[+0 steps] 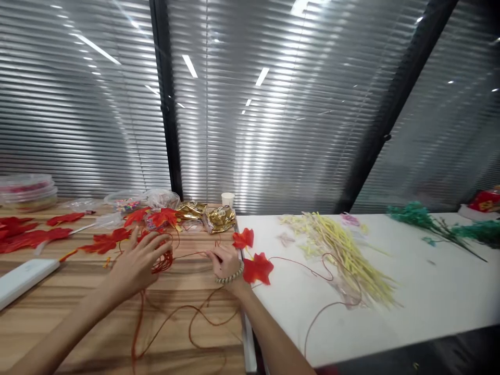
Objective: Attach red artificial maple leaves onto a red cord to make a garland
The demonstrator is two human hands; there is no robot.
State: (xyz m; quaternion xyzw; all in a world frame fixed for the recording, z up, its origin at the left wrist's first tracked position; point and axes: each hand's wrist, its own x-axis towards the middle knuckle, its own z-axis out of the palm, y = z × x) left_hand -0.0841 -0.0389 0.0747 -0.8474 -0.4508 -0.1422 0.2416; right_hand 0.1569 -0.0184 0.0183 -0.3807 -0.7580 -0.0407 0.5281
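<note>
Bright, even light from ceiling strip lamps, seen as white streaks of glare reflected in the glass w/ blinds (281,104). Strong wide-angle bend: black window posts (166,99) lean & curve toward the frame edges. Slight motion blur overall; yellow stems (344,250) on the white table (429,297) look smeared. Shadows soft & faint. Bottom right corner falls dark.
</note>
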